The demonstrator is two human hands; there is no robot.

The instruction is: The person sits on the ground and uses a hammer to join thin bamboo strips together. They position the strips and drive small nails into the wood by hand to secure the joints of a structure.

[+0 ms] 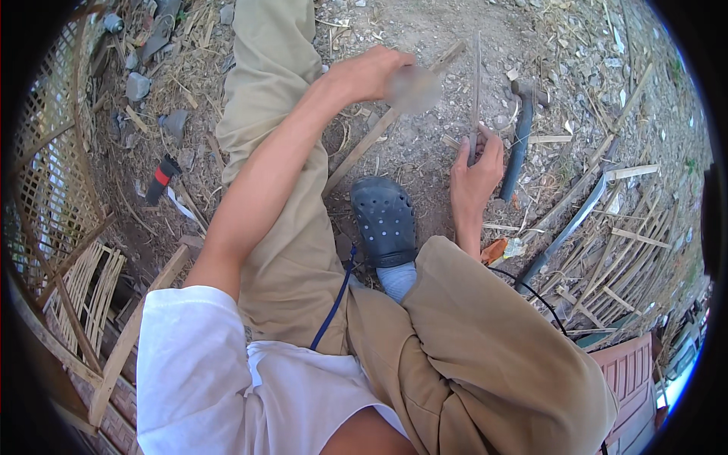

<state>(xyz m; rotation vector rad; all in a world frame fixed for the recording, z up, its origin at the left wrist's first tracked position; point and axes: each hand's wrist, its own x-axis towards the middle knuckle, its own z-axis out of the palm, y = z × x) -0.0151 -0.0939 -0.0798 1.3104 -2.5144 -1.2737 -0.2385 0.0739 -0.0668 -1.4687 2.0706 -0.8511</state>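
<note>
My left hand (pixel 370 73) reaches out over my left leg, its fingers blurred and closed around a long wooden stick (pixel 362 148) that slants across the dirt. My right hand (pixel 475 176) pinches the lower end of a thin bamboo strip (pixel 476 83), which stands nearly upright from the ground. The two hands are a short way apart, the left one higher in the picture. A dark clog (pixel 384 220) on my foot rests just below and between them.
A hammer (pixel 519 140) with a dark handle lies right of my right hand. A long machete (pixel 570 224) lies further right, beside bamboo slats (pixel 629 262). A bamboo lattice (pixel 53 159) and a red and black tool (pixel 161 177) are on the left.
</note>
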